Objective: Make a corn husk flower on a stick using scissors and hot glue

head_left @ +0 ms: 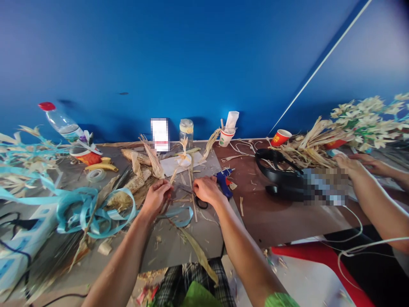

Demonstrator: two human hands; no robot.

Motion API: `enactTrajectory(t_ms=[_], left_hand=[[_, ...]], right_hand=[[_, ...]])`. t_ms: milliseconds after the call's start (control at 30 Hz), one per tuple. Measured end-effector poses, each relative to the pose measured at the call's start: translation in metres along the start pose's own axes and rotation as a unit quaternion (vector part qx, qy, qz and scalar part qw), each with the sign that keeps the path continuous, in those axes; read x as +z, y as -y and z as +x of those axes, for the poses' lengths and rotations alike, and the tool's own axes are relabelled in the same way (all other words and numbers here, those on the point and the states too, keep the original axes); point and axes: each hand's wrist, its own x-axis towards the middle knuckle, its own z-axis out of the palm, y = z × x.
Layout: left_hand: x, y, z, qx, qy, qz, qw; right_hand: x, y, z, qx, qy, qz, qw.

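My left hand [157,197] is closed on thin dry husk strips [174,175] at the middle of the grey table [179,243]. My right hand [206,190] is curled shut just to the right, resting over black-handled scissors [200,201]; whether it grips them I cannot tell. A blue glue gun [223,181] lies just right of that hand. A small husk flower [184,149] stands on a white sheet behind both hands.
Light-blue ribbon [86,211] coils at the left beside dried corn cobs [134,185]. A plastic bottle [62,123], tape roll [96,175], glass jar [186,131] and paper cups [226,136] stand behind. Another person's arms [370,187] reach over husks [309,149] at right.
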Motion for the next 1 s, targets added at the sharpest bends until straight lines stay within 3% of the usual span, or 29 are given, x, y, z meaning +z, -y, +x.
enactTrajectory(t_ms=[167,300,600,767,867,1000], left_hand=[[-0.002,0.000,0.001,0.009,0.002,-0.021,1.000],[-0.003,-0.002,0.002,0.012,-0.002,-0.052,0.999],[-0.007,-0.011,0.000,0.087,-0.062,-0.120,0.987],[-0.008,-0.008,0.001,0.063,-0.057,-0.127,0.988],[-0.008,-0.006,0.002,0.052,-0.044,-0.103,0.992],[-0.005,-0.005,0.001,0.061,-0.010,-0.067,0.996]], right_hand=[[-0.009,0.003,-0.003,-0.025,0.007,0.054,0.998],[-0.013,0.010,-0.005,-0.030,-0.012,0.177,0.984],[0.015,0.032,0.003,0.008,-0.038,0.362,0.931],[0.018,0.032,0.001,-0.055,-0.117,0.276,0.952],[0.015,0.021,0.004,0.000,-0.163,0.199,0.966],[0.014,0.012,0.008,0.097,-0.081,0.100,0.987]])
